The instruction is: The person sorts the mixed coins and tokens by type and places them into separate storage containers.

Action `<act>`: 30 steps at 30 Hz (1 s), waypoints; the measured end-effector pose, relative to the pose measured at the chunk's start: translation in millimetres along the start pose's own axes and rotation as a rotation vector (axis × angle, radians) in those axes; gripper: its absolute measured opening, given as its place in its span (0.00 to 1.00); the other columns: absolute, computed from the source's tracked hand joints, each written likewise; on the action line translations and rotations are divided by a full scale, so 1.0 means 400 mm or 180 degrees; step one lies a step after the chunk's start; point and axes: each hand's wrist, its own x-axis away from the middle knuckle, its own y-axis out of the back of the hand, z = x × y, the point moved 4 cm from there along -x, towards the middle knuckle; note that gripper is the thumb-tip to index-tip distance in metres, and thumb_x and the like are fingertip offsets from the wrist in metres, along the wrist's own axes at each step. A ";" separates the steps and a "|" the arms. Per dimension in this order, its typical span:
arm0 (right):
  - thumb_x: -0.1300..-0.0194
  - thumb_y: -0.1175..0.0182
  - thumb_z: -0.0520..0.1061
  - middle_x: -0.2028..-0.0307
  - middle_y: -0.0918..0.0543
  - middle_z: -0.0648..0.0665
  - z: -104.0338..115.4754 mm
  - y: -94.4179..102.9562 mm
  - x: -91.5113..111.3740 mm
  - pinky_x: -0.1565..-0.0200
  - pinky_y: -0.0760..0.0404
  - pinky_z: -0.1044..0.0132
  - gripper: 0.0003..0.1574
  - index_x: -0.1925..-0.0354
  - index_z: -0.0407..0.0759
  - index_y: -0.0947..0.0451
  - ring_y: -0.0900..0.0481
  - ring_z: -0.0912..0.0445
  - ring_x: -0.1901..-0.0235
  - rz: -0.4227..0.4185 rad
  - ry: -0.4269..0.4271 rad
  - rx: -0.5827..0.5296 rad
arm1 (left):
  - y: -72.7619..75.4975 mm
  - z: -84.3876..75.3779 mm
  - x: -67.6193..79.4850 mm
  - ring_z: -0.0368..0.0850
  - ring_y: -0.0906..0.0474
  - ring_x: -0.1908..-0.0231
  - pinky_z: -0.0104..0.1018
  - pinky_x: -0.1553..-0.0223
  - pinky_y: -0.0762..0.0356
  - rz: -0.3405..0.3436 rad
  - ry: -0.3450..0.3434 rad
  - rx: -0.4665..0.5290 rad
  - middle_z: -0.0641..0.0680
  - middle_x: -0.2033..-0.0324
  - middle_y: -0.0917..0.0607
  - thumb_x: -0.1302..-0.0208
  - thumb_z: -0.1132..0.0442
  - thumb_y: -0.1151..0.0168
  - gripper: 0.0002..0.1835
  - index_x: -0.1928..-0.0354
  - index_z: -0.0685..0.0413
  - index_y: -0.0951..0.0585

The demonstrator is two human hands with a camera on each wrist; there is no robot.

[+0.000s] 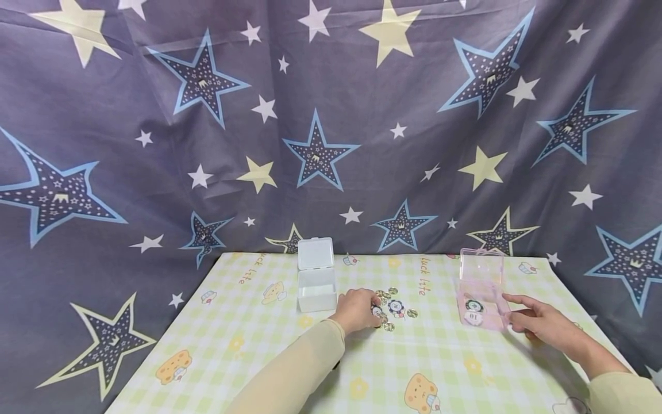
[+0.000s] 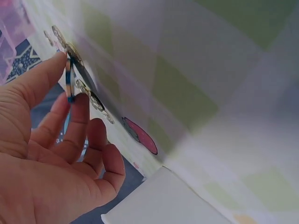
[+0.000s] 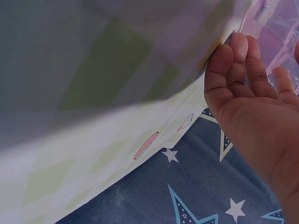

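In the left wrist view, my left hand [image 2: 60,140] pinches a poker chip [image 2: 70,79], seen edge-on, between thumb and fingers. On the cloth by that hand lie loose gold-coloured coins [image 1: 412,313] and another dark-edged poker chip [image 1: 396,306]. A pink transparent box [image 1: 481,322], lid up, stands at the right with a green poker chip [image 1: 473,306] and a white one marked 10 [image 1: 473,318] inside. Beside the box's right side is my right hand [image 1: 543,325], its fingers loosely extended at the wall. Whether it grips the wall is hidden.
A white box [image 1: 318,299] with its lid raised stands just left of my left hand. Under everything is a green checked tablecloth [image 1: 258,345] with printed pictures. Behind the table's far edge hangs a dark curtain [image 1: 351,172] with stars.
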 end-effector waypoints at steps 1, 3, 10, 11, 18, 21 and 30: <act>0.17 0.42 0.54 0.56 0.13 0.46 0.000 0.000 0.000 0.71 0.24 0.63 0.48 0.17 0.32 0.49 0.23 0.57 0.69 -0.0008 -0.0005 0.0006 | 0.000 0.001 -0.001 0.48 0.17 0.56 0.46 0.48 0.25 -0.0007 -0.0016 0.0016 0.42 0.63 0.10 0.49 0.56 0.14 0.19 0.53 0.39 0.10; 0.17 0.42 0.55 0.55 0.12 0.46 0.000 0.002 -0.001 0.70 0.23 0.63 0.48 0.17 0.33 0.49 0.22 0.57 0.67 -0.0018 -0.0021 0.0005 | -0.001 0.003 -0.003 0.45 0.20 0.62 0.45 0.52 0.26 -0.0022 -0.0069 0.0067 0.41 0.68 0.13 0.49 0.58 0.14 0.17 0.56 0.38 0.10; 0.18 0.41 0.54 0.53 0.12 0.45 0.006 0.001 0.002 0.70 0.22 0.64 0.48 0.17 0.33 0.49 0.19 0.57 0.64 -0.0019 -0.0039 -0.0041 | -0.003 0.006 -0.006 0.42 0.21 0.64 0.45 0.54 0.27 -0.0047 -0.0144 0.0183 0.40 0.70 0.13 0.48 0.61 0.15 0.13 0.68 0.39 0.13; 0.18 0.41 0.54 0.53 0.12 0.45 0.007 0.001 0.003 0.70 0.22 0.63 0.48 0.17 0.33 0.49 0.19 0.57 0.64 -0.0014 -0.0042 -0.0051 | -0.001 0.005 -0.006 0.42 0.21 0.63 0.45 0.53 0.26 -0.0046 -0.0148 0.0167 0.40 0.69 0.12 0.47 0.61 0.16 0.11 0.68 0.39 0.13; 0.18 0.41 0.55 0.53 0.12 0.46 0.004 -0.001 0.001 0.69 0.22 0.63 0.49 0.16 0.33 0.50 0.19 0.57 0.63 -0.0007 -0.0057 -0.0079 | 0.012 0.002 -0.008 0.40 0.22 0.63 0.45 0.52 0.26 -0.0064 -0.0178 0.0159 0.40 0.69 0.12 0.43 0.62 0.21 0.08 0.61 0.42 0.08; 0.18 0.41 0.54 0.55 0.12 0.46 0.003 -0.002 0.001 0.70 0.22 0.63 0.49 0.16 0.32 0.50 0.20 0.57 0.64 -0.0010 -0.0047 -0.0086 | 0.014 0.001 -0.007 0.40 0.23 0.65 0.45 0.53 0.27 -0.0094 -0.0195 0.0145 0.41 0.69 0.12 0.43 0.62 0.21 0.08 0.61 0.42 0.08; 0.18 0.41 0.53 0.54 0.12 0.46 0.000 -0.003 0.002 0.70 0.23 0.63 0.48 0.16 0.33 0.50 0.21 0.57 0.66 -0.0012 -0.0038 -0.0098 | 0.017 -0.001 -0.002 0.41 0.22 0.64 0.46 0.52 0.27 -0.0130 -0.0202 0.0133 0.41 0.69 0.12 0.43 0.64 0.22 0.08 0.61 0.43 0.08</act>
